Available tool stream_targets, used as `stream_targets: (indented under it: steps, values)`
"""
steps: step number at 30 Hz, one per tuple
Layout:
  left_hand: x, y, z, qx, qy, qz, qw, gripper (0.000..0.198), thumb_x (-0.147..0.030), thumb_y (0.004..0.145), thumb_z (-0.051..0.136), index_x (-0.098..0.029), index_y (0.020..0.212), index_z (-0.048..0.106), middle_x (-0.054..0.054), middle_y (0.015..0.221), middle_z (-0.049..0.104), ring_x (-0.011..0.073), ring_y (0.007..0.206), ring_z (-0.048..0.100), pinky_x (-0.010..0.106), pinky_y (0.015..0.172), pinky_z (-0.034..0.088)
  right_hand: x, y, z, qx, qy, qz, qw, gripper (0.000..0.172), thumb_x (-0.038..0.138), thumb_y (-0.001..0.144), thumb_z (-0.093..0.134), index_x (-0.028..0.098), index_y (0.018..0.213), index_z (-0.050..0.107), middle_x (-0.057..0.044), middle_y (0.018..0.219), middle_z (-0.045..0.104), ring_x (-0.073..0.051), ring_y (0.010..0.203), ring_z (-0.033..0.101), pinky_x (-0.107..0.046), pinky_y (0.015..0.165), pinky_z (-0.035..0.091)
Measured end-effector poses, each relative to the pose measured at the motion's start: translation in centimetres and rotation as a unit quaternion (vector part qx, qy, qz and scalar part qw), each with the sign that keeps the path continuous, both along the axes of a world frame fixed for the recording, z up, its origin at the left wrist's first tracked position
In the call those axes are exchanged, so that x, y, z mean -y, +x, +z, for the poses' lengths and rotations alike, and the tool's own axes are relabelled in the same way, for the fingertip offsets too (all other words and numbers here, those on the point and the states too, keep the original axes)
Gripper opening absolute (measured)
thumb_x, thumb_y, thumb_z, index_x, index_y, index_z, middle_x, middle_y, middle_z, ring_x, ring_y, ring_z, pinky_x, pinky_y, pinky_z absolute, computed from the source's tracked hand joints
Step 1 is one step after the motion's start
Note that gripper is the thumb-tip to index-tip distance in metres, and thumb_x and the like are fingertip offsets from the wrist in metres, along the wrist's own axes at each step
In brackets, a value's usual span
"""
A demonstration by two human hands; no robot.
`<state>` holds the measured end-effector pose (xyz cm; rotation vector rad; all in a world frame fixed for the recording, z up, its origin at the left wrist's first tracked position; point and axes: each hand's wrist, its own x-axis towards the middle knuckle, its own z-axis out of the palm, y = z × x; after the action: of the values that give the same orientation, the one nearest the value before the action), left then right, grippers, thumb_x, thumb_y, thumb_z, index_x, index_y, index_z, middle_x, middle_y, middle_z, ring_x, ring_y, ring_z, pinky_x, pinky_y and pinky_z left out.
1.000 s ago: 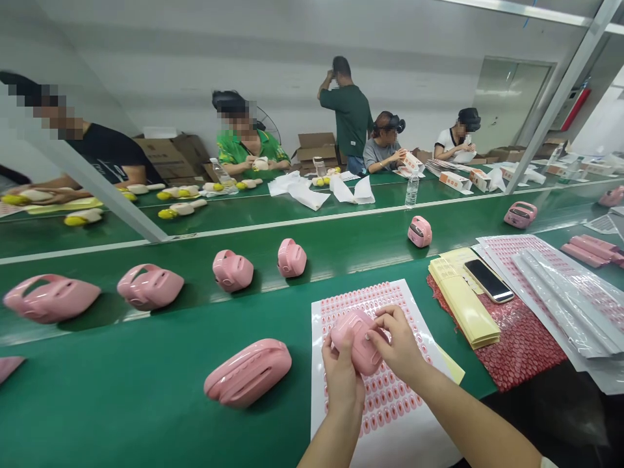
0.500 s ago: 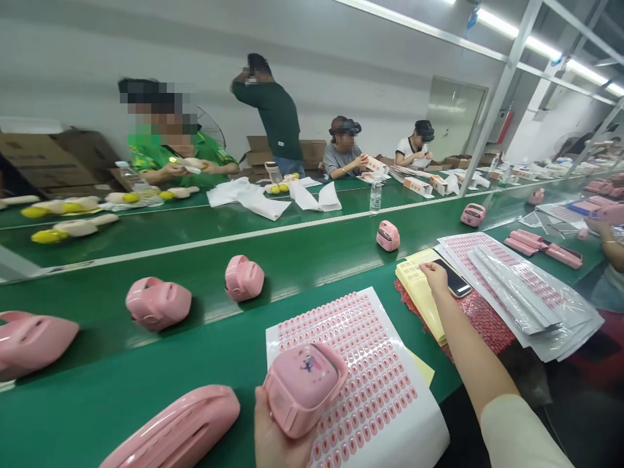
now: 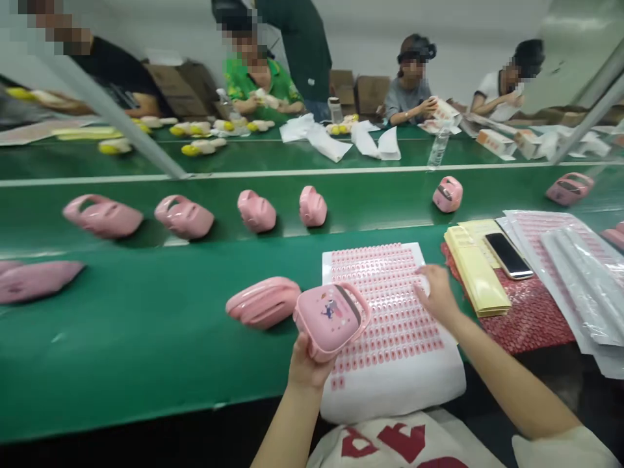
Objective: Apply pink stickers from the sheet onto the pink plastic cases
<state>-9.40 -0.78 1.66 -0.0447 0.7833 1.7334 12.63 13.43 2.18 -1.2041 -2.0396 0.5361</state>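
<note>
In the head view, my left hand [image 3: 308, 365] grips a pink case [image 3: 325, 318] from below. The case has rounded corners, a loop handle, a dark strip and a small cartoon print on its face. It is held tilted over the left part of a white sticker sheet [image 3: 390, 390] with rows of small pink oval stickers. My right hand [image 3: 440, 296] is over the sheet's right edge, slightly blurred, its thumb and forefinger apart. I make out nothing held in it. Just left of the held case, another pink piece [image 3: 263, 304] lies on the green table.
Several pink cases [image 3: 185, 218] stand along the green belt beyond the table. Yellow paper [image 3: 475, 273], a phone [image 3: 508, 255] and plastic-wrapped sheets [image 3: 580, 279] lie on red bubble wrap [image 3: 521, 318] at right. Co-workers sit across the belt; a clear bottle [image 3: 439, 148] stands there.
My right hand has moved left from the yellow paper and phone to the sticker sheet. The left hand still holds the pink case. The view has turned left and downward.
</note>
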Motion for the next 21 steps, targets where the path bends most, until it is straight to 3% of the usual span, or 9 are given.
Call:
stream_targets:
  steps: [1,3,6,10,14,17,21]
  values:
    - [0.1,0.1,0.3,-0.009,-0.011,0.015,1.000,0.064,-0.034,0.047,0.076,-0.030,0.108,0.054,0.005,0.101,0.065,0.0296,0.112,0.048,0.038,0.076,0.051,3.0,-1.4,-0.7,-0.005,0.005,0.088,0.996,0.022,0.018,0.073,0.053,0.021,0.094,0.057,-0.009,0.096,0.055,-0.024,0.095,0.049,-0.042,0.086,0.038]
    - [0.3,0.4,0.9,-0.010,-0.028,0.041,0.999,0.057,-0.033,0.051,0.073,-0.028,0.105,0.055,0.005,0.098,0.066,0.0295,0.111,0.048,0.039,0.077,0.051,8.4,-3.9,-2.0,-0.009,-0.011,0.201,0.980,0.027,0.016,0.073,0.052,0.023,0.100,0.054,-0.008,0.097,0.055,-0.022,0.092,0.051,-0.039,0.078,0.043]
    - [0.6,0.5,1.7,0.007,-0.033,0.062,0.997,0.045,-0.037,0.059,0.067,-0.026,0.101,0.057,0.005,0.097,0.065,0.0287,0.111,0.048,0.042,0.084,0.047,13.1,-6.4,-3.5,0.026,-0.021,0.251,0.967,0.035,0.018,0.070,0.059,0.021,0.105,0.054,-0.009,0.099,0.055,-0.023,0.089,0.051,-0.039,0.074,0.045]
    - [1.0,0.4,2.0,0.026,-0.022,0.074,0.997,0.034,-0.043,0.067,0.060,-0.026,0.096,0.059,0.003,0.098,0.065,0.0260,0.111,0.048,0.042,0.089,0.042,13.9,-7.8,-4.7,0.101,0.041,0.223,0.969,0.027,0.021,0.069,0.065,0.020,0.095,0.059,-0.010,0.095,0.059,-0.025,0.083,0.050,-0.041,0.067,0.042]
    - [0.9,0.4,2.0,0.055,-0.016,0.062,0.996,0.030,-0.047,0.073,0.052,-0.027,0.094,0.060,0.002,0.096,0.065,0.0244,0.106,0.052,0.041,0.087,0.044,14.2,-8.2,-5.7,0.097,0.101,0.220,0.965,0.007,0.014,0.076,0.057,0.020,0.080,0.059,-0.008,0.087,0.062,-0.023,0.077,0.049,-0.039,0.065,0.040]
    - [0.7,0.7,1.8,0.062,-0.009,0.053,0.997,0.034,-0.052,0.072,0.052,-0.029,0.096,0.060,0.003,0.097,0.065,0.0253,0.105,0.052,0.040,0.084,0.045,14.9,-8.2,-5.4,0.028,0.044,0.207,0.977,0.010,0.012,0.076,0.054,0.020,0.071,0.057,-0.006,0.082,0.059,-0.020,0.076,0.050,-0.037,0.066,0.041]
    - [0.6,1.4,1.9,0.097,0.051,0.008,0.994,0.055,-0.056,0.067,0.057,-0.025,0.111,0.052,0.009,0.109,0.060,0.0284,0.112,0.047,0.043,0.088,0.042,14.3,-7.6,-2.3,-0.172,-0.106,0.148,0.968,0.008,0.023,0.074,0.058,0.021,0.066,0.057,-0.005,0.085,0.054,-0.019,0.082,0.053,-0.035,0.070,0.046]
